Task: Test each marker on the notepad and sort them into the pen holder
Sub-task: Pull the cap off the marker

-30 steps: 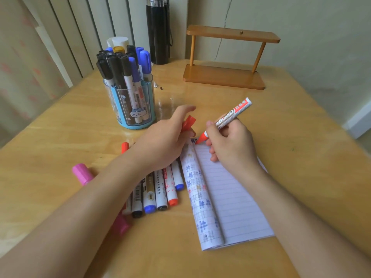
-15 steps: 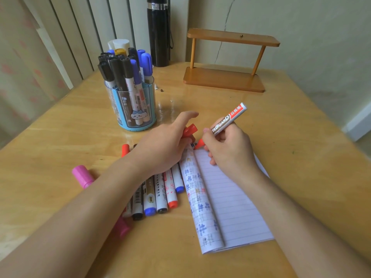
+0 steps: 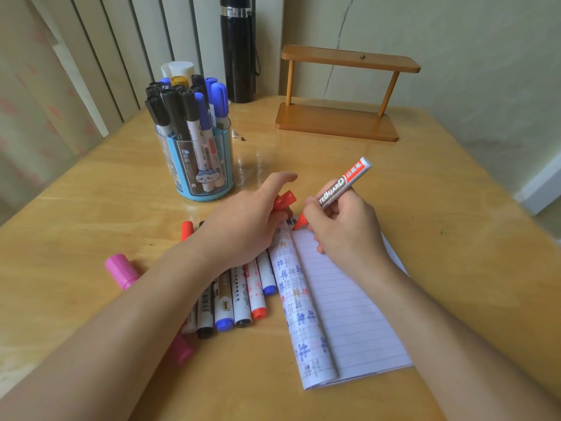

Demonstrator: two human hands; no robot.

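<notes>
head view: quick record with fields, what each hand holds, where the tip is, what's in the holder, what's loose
right hand: holds uncapped red marker, tip down
left hand: holds red cap
marker tip: at top of notepad page; contact unclear
pen holder: upright black and blue capped markers
loose markers: row beside notepad, under left forearm
pink marker: partly under left forearm

The right hand has lowered the red-tipped white whiteboard marker until its tip meets the top corner of the lined paper notepad; the left hand, pinching the red plastic cap, has sunk slightly towards the page.
</notes>
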